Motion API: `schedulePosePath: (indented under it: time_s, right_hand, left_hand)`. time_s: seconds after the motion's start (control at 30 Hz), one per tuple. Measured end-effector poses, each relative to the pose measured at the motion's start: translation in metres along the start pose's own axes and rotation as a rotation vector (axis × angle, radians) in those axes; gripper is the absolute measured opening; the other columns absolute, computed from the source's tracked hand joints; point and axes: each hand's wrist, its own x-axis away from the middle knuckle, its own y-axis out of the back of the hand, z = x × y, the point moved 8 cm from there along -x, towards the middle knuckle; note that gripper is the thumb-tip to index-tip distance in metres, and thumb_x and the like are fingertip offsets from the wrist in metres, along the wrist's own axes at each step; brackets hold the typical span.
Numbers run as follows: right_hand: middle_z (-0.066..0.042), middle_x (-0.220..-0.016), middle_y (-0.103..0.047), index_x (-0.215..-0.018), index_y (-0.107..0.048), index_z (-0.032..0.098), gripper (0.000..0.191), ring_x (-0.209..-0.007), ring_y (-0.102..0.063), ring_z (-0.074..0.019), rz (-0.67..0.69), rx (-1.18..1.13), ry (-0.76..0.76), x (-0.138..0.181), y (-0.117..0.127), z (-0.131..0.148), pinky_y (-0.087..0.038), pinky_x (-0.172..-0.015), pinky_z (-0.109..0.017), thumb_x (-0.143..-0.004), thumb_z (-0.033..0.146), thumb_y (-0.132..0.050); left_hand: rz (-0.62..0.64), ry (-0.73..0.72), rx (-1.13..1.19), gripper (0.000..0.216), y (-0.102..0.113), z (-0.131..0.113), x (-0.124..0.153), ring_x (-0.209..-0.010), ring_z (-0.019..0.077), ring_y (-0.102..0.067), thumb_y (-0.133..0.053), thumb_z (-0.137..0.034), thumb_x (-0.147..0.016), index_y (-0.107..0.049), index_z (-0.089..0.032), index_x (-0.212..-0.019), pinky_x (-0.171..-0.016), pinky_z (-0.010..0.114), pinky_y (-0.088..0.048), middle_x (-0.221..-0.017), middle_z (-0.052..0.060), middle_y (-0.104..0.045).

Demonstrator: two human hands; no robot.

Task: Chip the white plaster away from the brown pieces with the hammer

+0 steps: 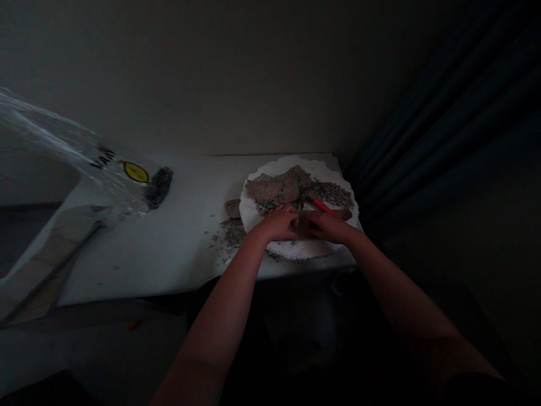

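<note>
A round white slab lies on the right end of a white table. Brownish mesh-like pieces and grey crumbs lie on it. My left hand and my right hand meet at the slab's near middle, both with fingers curled onto a dark brown strip between them. A red-handled tool lies just beyond my right hand, touching or under its fingers; I cannot tell which.
A clear plastic bag with a yellow label and dark contents hangs over the table's left part. Loose brown scraps lie beside the slab. A wall stands behind, a dark curtain at the right.
</note>
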Motion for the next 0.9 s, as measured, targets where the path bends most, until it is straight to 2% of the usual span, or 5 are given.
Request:
schedulePosePath:
  time_s: [0.2, 0.5, 0.73, 0.8, 0.9]
  right_hand:
    - [-0.011, -0.104, -0.067, -0.100, -0.065, 0.015, 0.016, -0.088, -0.061, -0.0209, -0.060, 0.189, -0.002, 0.005, -0.004, 0.007, -0.041, -0.073, -0.031, -0.095, 0.018, -0.051]
    - [-0.010, -0.097, -0.062, -0.100, -0.061, 0.014, 0.011, -0.086, -0.058, -0.0203, -0.216, 0.059, -0.038, 0.008, 0.029, 0.001, -0.042, -0.072, -0.030, -0.091, 0.017, -0.054]
    - [-0.011, -0.108, -0.061, -0.091, -0.068, 0.017, 0.013, -0.087, -0.059, -0.0202, -0.114, 0.128, 0.007, 0.007, 0.008, 0.002, -0.044, -0.075, -0.032, -0.093, 0.018, -0.055]
    - [-0.011, -0.107, -0.060, -0.089, -0.067, 0.017, 0.013, -0.092, -0.059, -0.0208, -0.177, 0.040, 0.051, 0.007, 0.016, 0.001, -0.046, -0.080, -0.033, -0.093, 0.016, -0.054]
    - [-0.008, -0.097, -0.060, -0.090, -0.063, 0.018, 0.013, -0.091, -0.058, -0.0208, -0.382, -0.115, 0.071, 0.013, 0.049, -0.001, -0.046, -0.081, -0.033, -0.094, 0.016, -0.051]
  left_hand:
    - [0.006, 0.034, 0.000, 0.030, 0.001, -0.001, 0.002, -0.114, 0.0279, -0.050, -0.075, -0.034, -0.075, -0.066, -0.022, -0.102, -0.093, 0.037, -0.044, -0.117, 0.006, -0.057]
    - [0.003, 0.025, -0.036, 0.035, 0.000, -0.002, 0.000, -0.115, 0.0289, -0.052, -0.075, -0.037, -0.075, -0.069, -0.018, -0.104, -0.095, 0.037, -0.045, -0.117, 0.009, -0.058]
    - [-0.006, 0.009, -0.013, 0.033, -0.001, -0.001, -0.001, -0.113, 0.0264, -0.053, -0.076, -0.035, -0.074, -0.068, -0.021, -0.103, -0.096, 0.035, -0.044, -0.116, 0.007, -0.059]
    - [-0.003, 0.004, -0.006, 0.034, -0.002, -0.001, -0.002, -0.113, 0.0259, -0.053, -0.076, -0.036, -0.075, -0.068, -0.021, -0.104, -0.097, 0.035, -0.044, -0.116, 0.007, -0.059]
    - [-0.001, 0.028, -0.027, 0.036, -0.003, 0.001, -0.003, -0.114, 0.0275, -0.053, -0.077, -0.038, -0.073, -0.070, -0.021, -0.103, -0.096, 0.036, -0.045, -0.118, 0.008, -0.059]
